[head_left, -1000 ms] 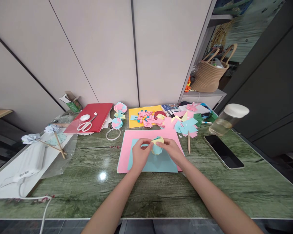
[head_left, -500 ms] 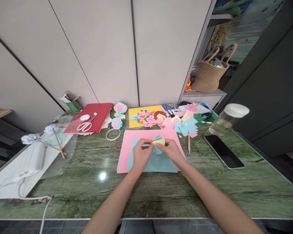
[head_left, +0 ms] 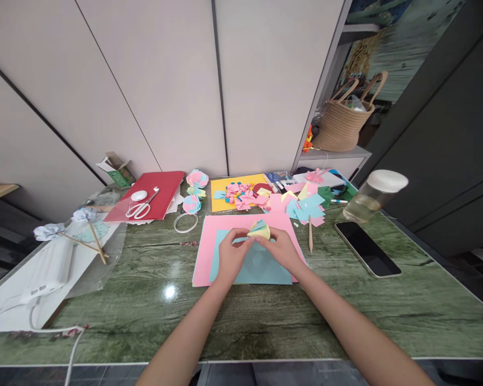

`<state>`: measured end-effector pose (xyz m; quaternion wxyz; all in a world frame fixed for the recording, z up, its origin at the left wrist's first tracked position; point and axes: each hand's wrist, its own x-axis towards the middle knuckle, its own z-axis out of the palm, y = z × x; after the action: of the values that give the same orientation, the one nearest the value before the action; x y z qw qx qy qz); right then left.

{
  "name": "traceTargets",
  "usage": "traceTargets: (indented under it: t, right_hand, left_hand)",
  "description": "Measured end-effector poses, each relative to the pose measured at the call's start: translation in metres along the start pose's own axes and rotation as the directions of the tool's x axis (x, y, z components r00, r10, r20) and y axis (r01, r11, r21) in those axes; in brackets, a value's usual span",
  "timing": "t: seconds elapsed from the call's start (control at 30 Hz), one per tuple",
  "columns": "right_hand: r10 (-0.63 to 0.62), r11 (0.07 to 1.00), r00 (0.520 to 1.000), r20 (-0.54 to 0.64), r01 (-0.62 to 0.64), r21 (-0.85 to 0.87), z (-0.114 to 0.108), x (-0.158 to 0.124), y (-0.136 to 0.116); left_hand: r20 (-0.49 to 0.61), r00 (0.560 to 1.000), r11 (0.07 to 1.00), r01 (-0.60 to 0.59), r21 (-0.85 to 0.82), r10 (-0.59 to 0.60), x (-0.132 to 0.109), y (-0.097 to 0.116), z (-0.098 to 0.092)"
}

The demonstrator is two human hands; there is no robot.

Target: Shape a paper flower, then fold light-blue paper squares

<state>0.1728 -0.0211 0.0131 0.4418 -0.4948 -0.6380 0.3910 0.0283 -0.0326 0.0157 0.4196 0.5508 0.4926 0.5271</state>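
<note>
A small folded paper piece [head_left: 261, 230], yellow with blue and pink layers, is pinched between both hands a little above the table. My left hand [head_left: 230, 256] grips its left side with closed fingers. My right hand [head_left: 280, 250] grips its right side, fingers also closed. Beneath the hands a blue paper sheet [head_left: 261, 271] lies on a larger pink sheet [head_left: 213, 236] on the green marble table [head_left: 153, 300].
Behind lie a yellow sheet [head_left: 219, 199] with pink paper bits, loose blue squares [head_left: 309, 206], a wooden stick [head_left: 310, 234], paper flowers [head_left: 197, 178], a tape ring [head_left: 185, 222], scissors [head_left: 139, 206] on a red folder. A phone [head_left: 367, 249] and jar [head_left: 372, 197] stand right; a white device [head_left: 48, 268] left.
The folded paper piece has been turned and raised slightly between my fingers; both hands stay on it. The view shifted a little.
</note>
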Motion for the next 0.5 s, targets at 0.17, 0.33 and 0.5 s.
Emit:
traceTargets:
  t: [0.17, 0.33, 0.5]
  right_hand:
    - [-0.021, 0.998, 1.000, -0.003, 0.021, -0.057, -0.002, -0.001, -0.002]
    - [-0.107, 0.988, 0.993, -0.054, 0.100, -0.114, -0.003, -0.002, -0.003]
    - [-0.149, 0.984, 0.989, 0.004, 0.149, -0.102, -0.004, -0.002, -0.006]
  left_hand:
    - [-0.003, 1.000, 0.997, -0.010, -0.080, 0.009, 0.002, -0.004, 0.000]
    - [0.061, 0.987, 0.927, 0.160, -0.340, -0.148, 0.005, -0.007, -0.004]
    - [0.388, 0.879, 0.682, 0.465, -0.565, -0.278, 0.007, -0.003, -0.011]
